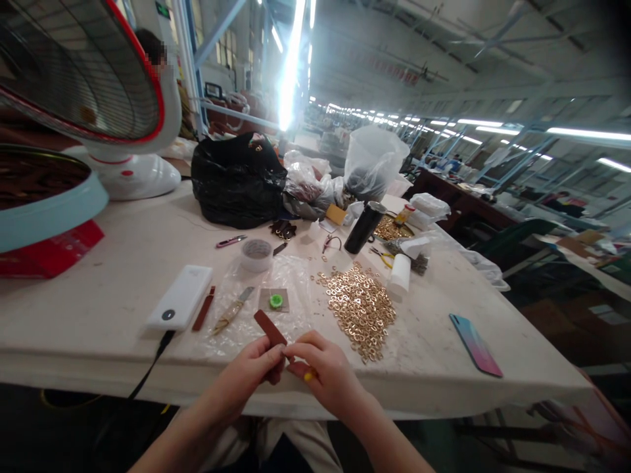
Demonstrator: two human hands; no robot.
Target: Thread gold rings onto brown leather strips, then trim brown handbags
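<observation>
Both my hands meet at the near edge of the white table (113,276). My left hand (251,369) and my right hand (323,366) pinch a brown leather strap (269,326) between them, its free end sticking up and away. Something small and yellow shows at my right fingertips. Just beyond my right hand lies a pile of small gold rings (362,307). A clear plastic sheet (261,295) lies beyond my left hand, with a green-dotted card (275,301) and gold snips (231,313) on it.
A white power bank (180,297) and a second brown strap (204,308) lie to the left, a phone (476,344) to the right. Further back stand a tape roll (256,254), a black tumbler (363,227), a black bag (236,179), clear bags and a fan (83,79).
</observation>
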